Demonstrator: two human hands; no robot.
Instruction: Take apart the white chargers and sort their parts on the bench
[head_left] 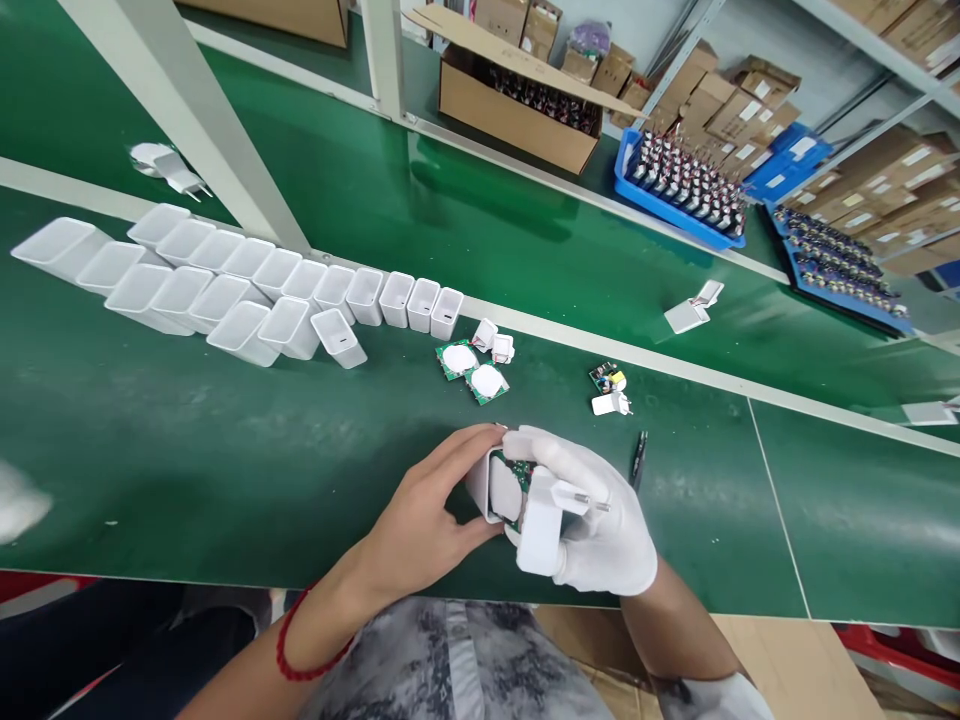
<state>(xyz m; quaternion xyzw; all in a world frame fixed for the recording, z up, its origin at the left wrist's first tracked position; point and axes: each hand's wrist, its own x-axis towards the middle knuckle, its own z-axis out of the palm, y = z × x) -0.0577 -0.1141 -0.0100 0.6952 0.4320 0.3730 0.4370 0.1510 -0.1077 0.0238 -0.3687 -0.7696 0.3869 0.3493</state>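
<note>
My bare left hand [416,520] is closed around a white plastic charger housing [478,490], its open end facing right. In my right hand [607,530], which wears a white glove, is a white plug cap [538,530] with two metal pins pointing right. Between them a green circuit board [519,466] with a pale pad sits at the housing's mouth, partly inside it. My gloved fingers press near the board and the housing's rim; some fingertips are hidden. Behind my hands lie two circuit boards with round white pads [487,381] and small white parts [502,348].
Several empty white housings [289,328] stand in rows at the left. Black tweezers [639,458] lie right of my glove, near another plug cap [611,403] and a small component board [606,377]. A blue tray [675,215] and a cardboard box [517,115] hold parts on the shelf.
</note>
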